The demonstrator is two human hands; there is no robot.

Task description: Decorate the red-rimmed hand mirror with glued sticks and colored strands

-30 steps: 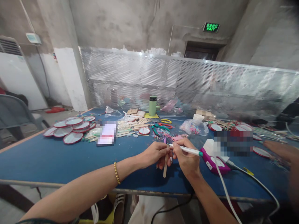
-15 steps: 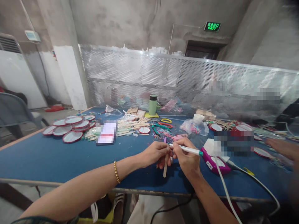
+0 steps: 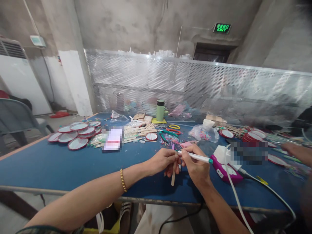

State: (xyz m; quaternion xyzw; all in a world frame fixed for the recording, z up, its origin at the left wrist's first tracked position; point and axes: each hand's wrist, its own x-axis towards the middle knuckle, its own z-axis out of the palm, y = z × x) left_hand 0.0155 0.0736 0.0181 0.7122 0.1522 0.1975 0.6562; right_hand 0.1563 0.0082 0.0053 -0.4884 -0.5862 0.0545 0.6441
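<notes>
Near the table's front edge, my left hand (image 3: 168, 161) pinches a flat wooden stick (image 3: 173, 178), its rounded lower end pointing down toward me. A white marker pen (image 3: 198, 157) with a green end lies in the grip of my right hand (image 3: 196, 167). Its other end is close to the top of the stick, where my fingers hide the contact. A purple item (image 3: 173, 147) shows just behind my left fingers, too covered to name. Beyond the hands lie green-handled pliers (image 3: 162, 137) and small coloured bands (image 3: 173, 139).
Round red-rimmed discs (image 3: 78, 143) pile up at left, beside a phone (image 3: 112, 139) and wooden sticks (image 3: 138, 131). A green bottle (image 3: 160, 110) stands at the back. At right are a purple power strip (image 3: 225, 170), white cable (image 3: 235, 193) and another person's hand (image 3: 296, 152).
The view has shifted slightly, so the scene sits a little further right. My hands keep the same hold on stick and pen. The other person's hand at right has moved a little.
</notes>
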